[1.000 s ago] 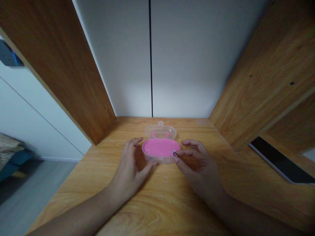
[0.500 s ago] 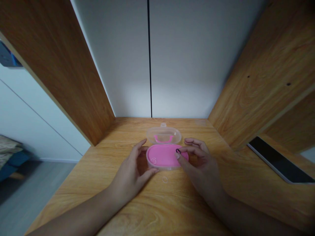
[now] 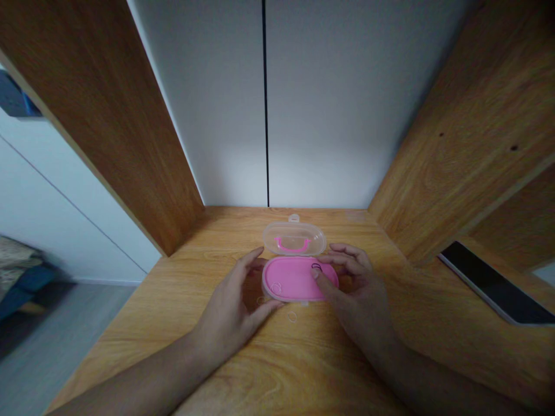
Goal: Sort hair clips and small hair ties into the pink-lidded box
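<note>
An oval plastic box [image 3: 288, 274] with a pink inner tray lies opened on the wooden surface, its clear lid [image 3: 274, 231] with a pink handle tipped back behind it. My left hand [image 3: 232, 300] curves round the box's left end, thumb at the near edge and fingers at the far side. Over the right part of the tray, my right hand [image 3: 358, 292] pinches a small black elastic band [image 3: 316, 266] between thumb and forefinger. A pale elastic band [image 3: 276, 287] rests on the tray's left part. Another pale band [image 3: 292, 316] lies on the wood in front.
A dark-screened phone [image 3: 498, 283] lies at the right, near a wooden side panel [image 3: 459, 144]. White panels [image 3: 321, 115] stand behind the box. A wooden upright [image 3: 108, 115] rises on the left, with grey floor [image 3: 99, 312] beyond the surface's left edge.
The box and its lid have shifted slightly to the right, with my left hand moving along. The black band now lies flatter against the tray under my right fingertips.
</note>
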The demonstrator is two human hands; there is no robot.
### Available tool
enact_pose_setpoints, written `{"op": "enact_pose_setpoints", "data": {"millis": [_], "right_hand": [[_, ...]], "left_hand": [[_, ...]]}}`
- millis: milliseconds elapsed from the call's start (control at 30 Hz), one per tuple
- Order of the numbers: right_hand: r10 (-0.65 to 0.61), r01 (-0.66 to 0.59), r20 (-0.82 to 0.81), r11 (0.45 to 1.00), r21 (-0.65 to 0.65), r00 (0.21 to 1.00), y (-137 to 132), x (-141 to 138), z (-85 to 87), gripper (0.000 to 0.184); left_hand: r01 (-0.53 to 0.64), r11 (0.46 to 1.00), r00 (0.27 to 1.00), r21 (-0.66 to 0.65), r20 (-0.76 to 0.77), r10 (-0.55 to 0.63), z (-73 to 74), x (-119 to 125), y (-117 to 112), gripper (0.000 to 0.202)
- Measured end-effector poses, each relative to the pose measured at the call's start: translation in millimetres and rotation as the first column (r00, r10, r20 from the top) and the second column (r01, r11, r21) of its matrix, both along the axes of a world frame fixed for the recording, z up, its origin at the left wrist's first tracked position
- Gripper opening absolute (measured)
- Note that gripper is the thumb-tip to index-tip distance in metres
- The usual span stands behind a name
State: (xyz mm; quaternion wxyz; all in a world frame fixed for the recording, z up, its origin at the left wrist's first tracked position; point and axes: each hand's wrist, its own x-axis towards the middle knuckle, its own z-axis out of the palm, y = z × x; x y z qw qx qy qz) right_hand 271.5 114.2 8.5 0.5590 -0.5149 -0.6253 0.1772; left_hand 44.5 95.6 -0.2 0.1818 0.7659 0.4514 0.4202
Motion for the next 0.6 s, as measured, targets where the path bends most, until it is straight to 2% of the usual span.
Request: {"op": "enact_pose_setpoints", "data": {"millis": [167, 267, 400, 500, 600], "right_hand": [[0.036, -0.037, -0.055, 0.999, -0.017, 0.998, 0, 2, -1.8, 0.015], [0.060, -0.058, -0.034, 0.997, 0.049, 0.998, -2, 2, 0.1, 0.013], [0.109, -0.122, 0.086, 0.978, 0.169, 0.990, -14, -1, 8.0, 0.011], [0.214, -0.255, 0.184, 0.936, 0.242, 0.959, -24, -4, 12.6, 0.018], [0.351, -0.424, 0.292, 0.872, 0.244, 0.890, -31, -6, 12.1, 0.023]], "left_hand": [[0.001, 1.000, 1.000, -0.023, 0.028, -0.001, -1.3, -1, 2, 0.078], [-0.026, 0.998, 0.998, -0.063, 0.055, 0.029, -3.4, -2, 5, 0.074], [-0.062, 0.990, 0.991, -0.129, 0.107, 0.076, -6.8, -4, 8, 0.068], [-0.041, 0.980, 0.984, -0.196, 0.160, 0.074, -8.7, -4, 11, 0.066], [-0.021, 0.977, 0.984, -0.214, 0.166, 0.057, -9.4, -3, 13, 0.064]]}}
